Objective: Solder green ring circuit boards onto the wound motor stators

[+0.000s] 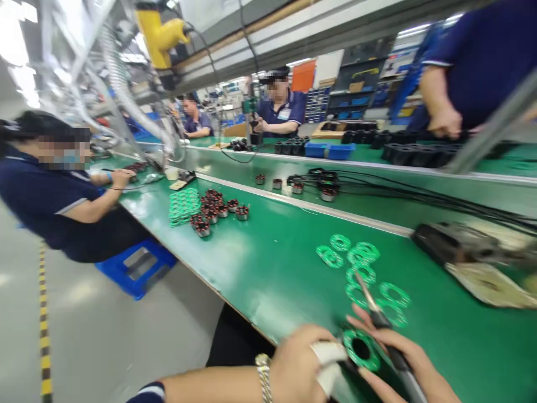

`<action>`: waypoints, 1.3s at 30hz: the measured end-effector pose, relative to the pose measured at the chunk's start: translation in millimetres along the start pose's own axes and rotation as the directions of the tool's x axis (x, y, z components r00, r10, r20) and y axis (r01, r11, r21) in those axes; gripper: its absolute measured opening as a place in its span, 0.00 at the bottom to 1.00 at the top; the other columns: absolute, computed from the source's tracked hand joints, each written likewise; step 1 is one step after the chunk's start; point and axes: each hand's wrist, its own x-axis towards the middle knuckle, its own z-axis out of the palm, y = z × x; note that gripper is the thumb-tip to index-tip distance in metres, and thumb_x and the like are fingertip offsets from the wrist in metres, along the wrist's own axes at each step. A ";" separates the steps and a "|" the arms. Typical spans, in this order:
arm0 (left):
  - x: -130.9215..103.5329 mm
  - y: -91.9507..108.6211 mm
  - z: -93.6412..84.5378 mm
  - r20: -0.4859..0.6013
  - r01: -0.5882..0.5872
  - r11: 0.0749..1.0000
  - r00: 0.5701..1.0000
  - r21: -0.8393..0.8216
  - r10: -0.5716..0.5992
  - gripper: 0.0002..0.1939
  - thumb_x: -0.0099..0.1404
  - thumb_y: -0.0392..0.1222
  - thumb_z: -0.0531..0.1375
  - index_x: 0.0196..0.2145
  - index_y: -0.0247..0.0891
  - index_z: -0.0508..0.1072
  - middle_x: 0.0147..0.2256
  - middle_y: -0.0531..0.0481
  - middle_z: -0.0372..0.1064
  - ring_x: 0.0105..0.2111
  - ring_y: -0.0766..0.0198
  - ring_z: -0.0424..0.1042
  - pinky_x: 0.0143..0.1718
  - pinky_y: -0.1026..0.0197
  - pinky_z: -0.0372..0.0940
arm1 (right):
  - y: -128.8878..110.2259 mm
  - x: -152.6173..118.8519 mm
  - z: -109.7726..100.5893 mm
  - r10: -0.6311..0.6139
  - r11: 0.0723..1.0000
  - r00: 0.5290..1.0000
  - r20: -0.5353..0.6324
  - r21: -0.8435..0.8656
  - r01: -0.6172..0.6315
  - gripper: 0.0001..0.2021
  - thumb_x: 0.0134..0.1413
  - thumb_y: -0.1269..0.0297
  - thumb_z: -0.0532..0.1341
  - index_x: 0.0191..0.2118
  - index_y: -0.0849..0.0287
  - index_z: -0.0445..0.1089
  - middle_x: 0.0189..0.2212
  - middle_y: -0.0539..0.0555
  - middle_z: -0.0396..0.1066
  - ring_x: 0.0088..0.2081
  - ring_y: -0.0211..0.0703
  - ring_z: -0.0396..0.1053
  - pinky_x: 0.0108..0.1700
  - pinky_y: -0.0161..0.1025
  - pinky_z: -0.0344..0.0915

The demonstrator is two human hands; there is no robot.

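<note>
Low in the head view, my left hand [300, 364], with a watch [264, 378] on the wrist and white wrap on the fingers, is closed at the left side of a green ring board [361, 350]. The board has a dark round centre; what lies beneath it is mostly hidden. My right hand [413, 361] holds a soldering iron [384, 324], its tip pointing up and left, and its fingers also touch the board's right side. Several loose green rings [364, 252] lie on the green table [268, 280] just beyond the hands.
Wound motor cores [210, 215] and stacked green rings [184, 206] sit farther left. Black cables [398, 196] run along the back ledge. At right is a dark stand with a pale pad [486, 284]. A person [54, 184] works at the left; others are across.
</note>
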 end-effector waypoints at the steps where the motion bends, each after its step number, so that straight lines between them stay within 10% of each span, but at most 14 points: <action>1: -0.9 1.5 -6.6 -0.027 0.035 0.995 0.999 -0.098 -0.038 0.11 0.57 0.33 0.55 0.39 0.36 0.68 0.38 0.43 0.72 0.37 0.62 0.72 0.40 0.63 0.69 | -8.3 0.1 -3.7 -0.021 0.999 1.000 0.023 -0.024 0.022 0.17 0.50 0.57 0.59 0.45 0.53 0.60 0.46 0.59 0.71 0.44 0.51 0.72 0.42 0.41 0.72; 6: 1.2 -1.7 -19.0 0.047 0.190 0.929 0.982 -0.319 -0.185 0.15 0.56 0.30 0.55 0.42 0.37 0.64 0.39 0.44 0.72 0.39 0.60 0.73 0.43 0.58 0.69 | -30.9 -5.4 1.8 0.005 0.989 0.999 -0.043 -0.145 -0.011 0.17 0.53 0.61 0.57 0.48 0.56 0.56 0.49 0.64 0.66 0.48 0.53 0.68 0.45 0.47 0.70; 13: 14.8 0.7 4.1 0.121 0.177 0.964 0.981 -0.200 -0.155 0.50 0.45 0.30 0.64 0.61 0.39 0.41 0.49 0.39 0.66 0.47 0.50 0.69 0.46 0.49 0.66 | -40.8 -12.8 10.4 0.098 0.987 0.992 -0.078 -0.123 -0.107 0.16 0.54 0.65 0.57 0.48 0.57 0.55 0.41 0.61 0.69 0.41 0.49 0.72 0.42 0.45 0.71; 28: 27.8 -6.4 -8.0 0.347 0.265 0.888 0.929 -0.376 -0.131 0.50 0.50 0.35 0.64 0.62 0.42 0.37 0.49 0.46 0.68 0.48 0.55 0.66 0.51 0.53 0.60 | -31.0 -1.1 -8.9 0.106 0.993 0.992 0.073 0.048 -0.110 0.14 0.52 0.59 0.60 0.43 0.55 0.60 0.34 0.54 0.72 0.33 0.43 0.73 0.34 0.35 0.71; 39: 24.2 -3.4 -2.0 0.265 0.274 0.902 0.945 -0.333 -0.189 0.49 0.49 0.35 0.65 0.61 0.42 0.40 0.47 0.46 0.69 0.48 0.55 0.67 0.50 0.52 0.62 | -29.4 -7.6 -8.6 0.100 0.992 0.992 0.073 0.064 -0.105 0.17 0.53 0.57 0.60 0.46 0.54 0.58 0.39 0.57 0.72 0.40 0.45 0.73 0.40 0.38 0.71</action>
